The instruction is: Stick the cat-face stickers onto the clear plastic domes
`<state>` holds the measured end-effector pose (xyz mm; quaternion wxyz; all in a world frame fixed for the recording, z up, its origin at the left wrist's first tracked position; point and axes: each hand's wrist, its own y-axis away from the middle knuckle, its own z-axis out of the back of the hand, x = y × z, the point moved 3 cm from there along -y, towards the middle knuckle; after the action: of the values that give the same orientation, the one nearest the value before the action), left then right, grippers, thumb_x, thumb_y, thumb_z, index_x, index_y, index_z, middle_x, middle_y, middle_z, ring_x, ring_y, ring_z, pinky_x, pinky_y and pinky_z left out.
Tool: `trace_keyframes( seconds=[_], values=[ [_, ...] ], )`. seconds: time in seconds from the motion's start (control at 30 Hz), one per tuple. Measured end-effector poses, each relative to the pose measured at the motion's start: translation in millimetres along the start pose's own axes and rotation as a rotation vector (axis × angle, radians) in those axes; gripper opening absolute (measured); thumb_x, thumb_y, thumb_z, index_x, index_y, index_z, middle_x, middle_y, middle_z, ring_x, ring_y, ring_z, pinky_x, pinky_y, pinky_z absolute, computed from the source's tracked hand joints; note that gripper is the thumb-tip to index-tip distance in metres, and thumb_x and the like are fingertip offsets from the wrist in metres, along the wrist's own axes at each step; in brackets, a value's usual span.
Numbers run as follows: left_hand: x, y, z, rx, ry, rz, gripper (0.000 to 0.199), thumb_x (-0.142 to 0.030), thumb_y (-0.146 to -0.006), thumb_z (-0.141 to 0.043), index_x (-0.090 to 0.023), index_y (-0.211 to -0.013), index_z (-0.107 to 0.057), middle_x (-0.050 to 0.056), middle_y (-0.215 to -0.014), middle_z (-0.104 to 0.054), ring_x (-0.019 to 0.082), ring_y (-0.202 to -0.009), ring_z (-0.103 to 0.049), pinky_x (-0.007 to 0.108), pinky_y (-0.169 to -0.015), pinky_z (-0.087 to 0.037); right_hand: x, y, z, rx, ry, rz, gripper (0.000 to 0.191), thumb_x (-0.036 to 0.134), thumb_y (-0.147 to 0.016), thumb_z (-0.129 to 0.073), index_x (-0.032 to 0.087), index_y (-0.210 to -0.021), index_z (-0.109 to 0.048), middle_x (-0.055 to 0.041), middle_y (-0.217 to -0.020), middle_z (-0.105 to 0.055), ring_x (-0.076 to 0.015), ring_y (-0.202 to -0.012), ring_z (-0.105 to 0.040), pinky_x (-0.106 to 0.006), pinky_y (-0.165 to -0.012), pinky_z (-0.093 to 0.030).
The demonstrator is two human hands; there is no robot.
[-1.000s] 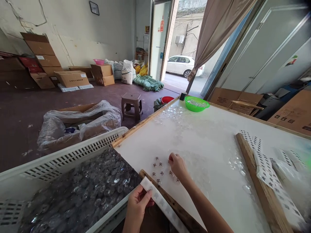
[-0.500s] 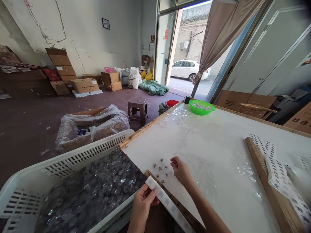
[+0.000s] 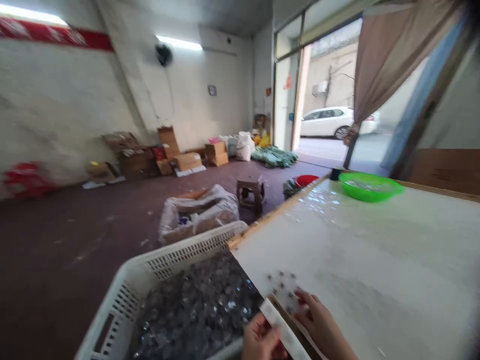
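Observation:
My left hand (image 3: pixel 262 337) pinches a long white strip (image 3: pixel 282 327) between thumb and fingers, at the table's near edge. Against the strip runs the wooden edge (image 3: pixel 290 320) of the white-topped table (image 3: pixel 375 260). To the right, my right hand (image 3: pixel 320 320) is over the tabletop, its fingers bent and apart, with nothing visible between them. Several small clear pieces with dark prints (image 3: pixel 282 286) lie by its fingertips; blur hides their detail. Left of my hands, a white plastic basket (image 3: pixel 138 265) holds a heap of clear, shiny round pieces (image 3: pixel 195 305).
A green bowl (image 3: pixel 369 189) of clear pieces stands at the table's far edge, near loose clear pieces (image 3: pixel 318 200). Beyond the basket are a plastic-lined carton (image 3: pixel 202 220), a brown stool (image 3: pixel 251 192) and a red basin (image 3: pixel 306 180). Cartons (image 3: pixel 187 161) line the wall.
My view has swung left and up, so the scene sits further right. My right hand has come nearer the strip and the printed pieces, and its fingers have spread. My left hand keeps the strip.

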<state>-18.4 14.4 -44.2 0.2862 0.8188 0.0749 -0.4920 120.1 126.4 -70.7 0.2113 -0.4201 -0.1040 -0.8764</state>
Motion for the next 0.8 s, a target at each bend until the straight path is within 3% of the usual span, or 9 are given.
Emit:
trace_keyframes(
  seconds=[0.07,0.13,0.27,0.37,0.43,0.5,0.6,0.7,0.8],
  values=[
    [1,-5,-3.2,-0.023,-0.008,-0.06,0.043,-0.056,-0.034,-0.08,-0.025,-0.063,-0.072,0.01,-0.061,-0.064,0.019,-0.047,-0.056,0.033,-0.048,-0.045,-13,-7,-6,0.05,-0.068,-0.015,0.039,0.036,-0.071,-0.049,0.021,-0.106,-0.057,-0.0092,-0.095,-0.062,-0.0193,-0.076,-0.062,-0.03,-0.07,-0.047],
    [-7,-4,-6.2,-0.002,-0.022,-0.045,0.04,-0.055,-0.039,-0.079,-0.024,-0.064,-0.072,0.009,-0.058,-0.063,0.018,-0.045,-0.054,0.032,-0.046,-0.044,-10,-7,5,-0.027,-0.106,-0.019,0.037,0.041,-0.074,-0.046,0.022,-0.103,-0.057,-0.0096,-0.099,-0.061,-0.0189,-0.074,-0.062,-0.031,-0.072,-0.047],
    [-33,6,-5.8,0.022,0.022,0.014,0.046,-0.042,-0.041,-0.083,-0.018,-0.078,-0.071,0.005,-0.066,-0.065,0.013,-0.052,-0.055,0.025,-0.051,-0.047,38,23,43,0.06,-0.232,-0.017,0.041,0.047,-0.081,-0.044,0.018,-0.107,-0.055,-0.0106,-0.104,-0.06,-0.0188,-0.081,-0.059,-0.031,-0.074,-0.046],
    [-45,7,-10.5,0.116,0.031,-0.006,0.035,-0.033,-0.056,-0.077,-0.015,-0.085,-0.068,0.003,-0.071,-0.064,0.012,-0.059,-0.056,0.022,-0.056,-0.048,74,50,61,0.309,-0.417,0.004,0.042,0.048,-0.087,-0.038,0.018,-0.113,-0.055,-0.0087,-0.102,-0.061,-0.0186,-0.088,-0.057,-0.03,-0.076,-0.046],
    [-48,7,-16.0,0.153,0.088,-0.007,0.029,-0.029,-0.061,-0.076,-0.014,-0.084,-0.068,0.002,-0.071,-0.062,0.011,-0.06,-0.055,0.021,-0.055,-0.047,87,68,66,0.388,-0.432,0.029,0.039,0.045,-0.088,-0.039,0.018,-0.11,-0.057,-0.0062,-0.096,-0.061,-0.0176,-0.086,-0.056,-0.028,-0.074,-0.044],
    [-49,9,-22.1,0.152,0.153,0.001,0.028,-0.025,-0.06,-0.076,-0.015,-0.084,-0.067,0.001,-0.073,-0.062,0.01,-0.06,-0.055,0.02,-0.055,-0.046,91,81,66,0.364,-0.361,0.02,0.034,0.041,-0.087,-0.042,0.019,-0.106,-0.059,-0.0033,-0.086,-0.061,-0.0156,-0.077,-0.054,-0.024,-0.067,-0.042],
    [-44,15,-34.1,0.166,0.231,0.001,0.029,-0.026,-0.063,-0.074,-0.016,-0.089,-0.064,0.002,-0.078,-0.063,0.012,-0.066,-0.058,0.023,-0.06,-0.048,92,92,60,0.198,-0.214,-0.004,0.028,0.034,-0.087,-0.042,0.019,-0.103,-0.06,-0.0015,-0.073,-0.059,-0.0143,-0.066,-0.052,-0.023,-0.058,-0.037],
    [-33,22,-46.3,0.211,0.259,0.042,0.027,-0.029,-0.069,-0.07,-0.015,-0.09,-0.062,0.003,-0.078,-0.061,0.014,-0.069,-0.058,0.025,-0.063,-0.048,99,95,56,0.041,-0.125,0.033,0.027,0.031,-0.088,-0.041,0.02,-0.103,-0.061,-0.0043,-0.085,-0.062,-0.0162,-0.074,-0.055,-0.024,-0.064,-0.038],
    [-24,23,-51.0,0.241,0.374,0.172,0.017,-0.026,-0.072,-0.068,-0.013,-0.078,-0.06,0.0,-0.066,-0.053,0.008,-0.058,-0.051,0.017,-0.053,-0.044,103,98,59,0.073,-0.159,0.063,0.027,0.036,-0.089,-0.042,0.023,-0.1,-0.062,-0.0047,-0.093,-0.063,-0.017,-0.082,-0.057,-0.024,-0.07,-0.041]
  ],
)
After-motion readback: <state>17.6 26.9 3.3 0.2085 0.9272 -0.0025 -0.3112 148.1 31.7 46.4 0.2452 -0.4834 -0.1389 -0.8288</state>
